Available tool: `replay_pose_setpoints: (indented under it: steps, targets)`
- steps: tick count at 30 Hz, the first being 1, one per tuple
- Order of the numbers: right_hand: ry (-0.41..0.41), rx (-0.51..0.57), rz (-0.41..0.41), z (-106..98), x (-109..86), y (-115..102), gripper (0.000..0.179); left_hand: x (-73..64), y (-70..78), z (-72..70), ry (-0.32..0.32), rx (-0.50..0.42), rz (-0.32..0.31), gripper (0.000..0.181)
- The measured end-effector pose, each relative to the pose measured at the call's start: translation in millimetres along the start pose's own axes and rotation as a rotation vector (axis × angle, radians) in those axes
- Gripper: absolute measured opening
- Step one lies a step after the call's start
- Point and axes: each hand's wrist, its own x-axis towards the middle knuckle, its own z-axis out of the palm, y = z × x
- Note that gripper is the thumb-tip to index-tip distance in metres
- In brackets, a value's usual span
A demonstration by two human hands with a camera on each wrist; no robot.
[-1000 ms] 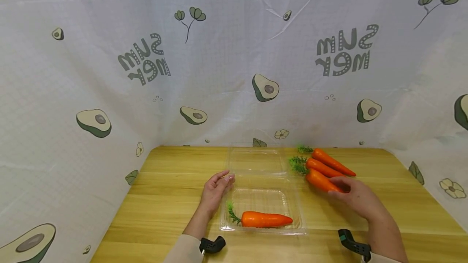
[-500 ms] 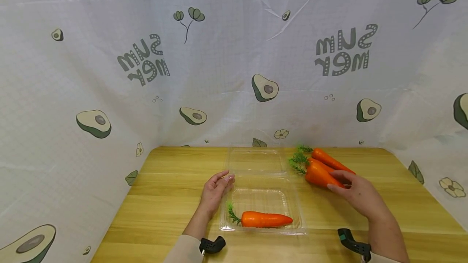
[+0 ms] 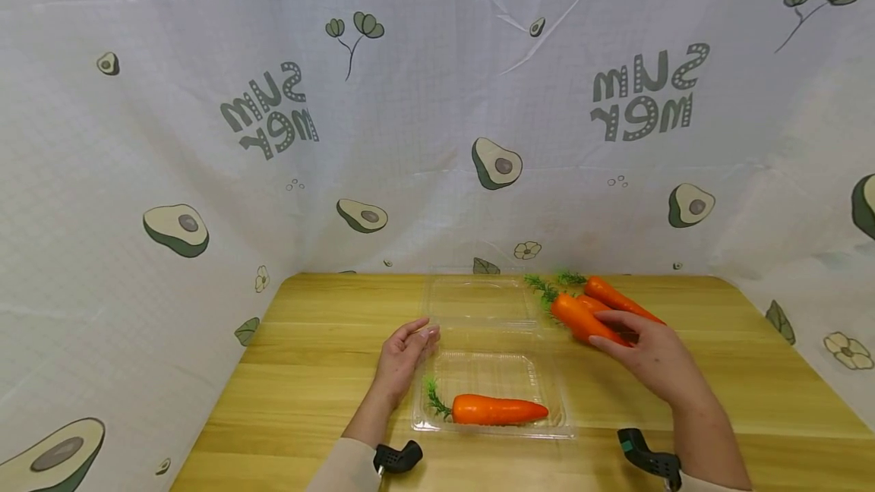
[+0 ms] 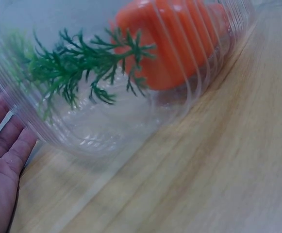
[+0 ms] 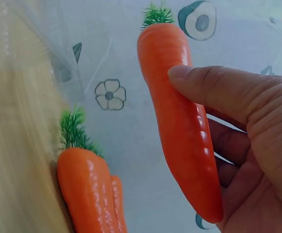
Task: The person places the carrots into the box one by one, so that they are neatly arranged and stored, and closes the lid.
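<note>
My right hand (image 3: 649, 351) pinches an orange carrot (image 3: 576, 316) with a green leafy top. In the right wrist view the thumb presses its upper side, and the carrot (image 5: 167, 121) hangs above the others. Another carrot (image 3: 495, 410) lies along the near side of a clear plastic clamshell container (image 3: 492, 433), leaves pointing left. The container's lid (image 3: 478, 301) is folded back, away from me. At the container's left wall rests my left hand (image 3: 399, 359); in the left wrist view its fingers (image 4: 22, 145) are extended against the clear plastic.
Behind the held carrot lie two more carrots, the far one (image 3: 618, 298) near the table's back edge, the other partly hidden. A white cloth (image 3: 424, 112) printed with avocados hangs behind and beside the wooden table (image 3: 301, 386).
My right hand has lifted the nearest carrot off its place and moved it up and left, over the one behind it. The left hand and the container have stayed put.
</note>
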Motion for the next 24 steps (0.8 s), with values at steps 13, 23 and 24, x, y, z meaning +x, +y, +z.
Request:
replay_pose_setpoints:
  steps: [13, 23, 24]
  targets:
    - [-0.021, 0.083, -0.052, 8.1, -4.6, -24.7, 0.05, 0.6, 0.2, 0.0, 0.001, 0.0, -0.004, 0.049]
    - [-0.068, 0.147, -0.156, 21.4, -5.1, -41.5, 0.041, -0.8, 1.2, -0.1, -0.006, 0.021, 0.006, 0.05]
    - [-0.079, 0.15, -0.157, 22.7, -5.2, -42.9, 0.04, -1.1, 1.3, -0.1, -0.007, 0.026, 0.008, 0.05]
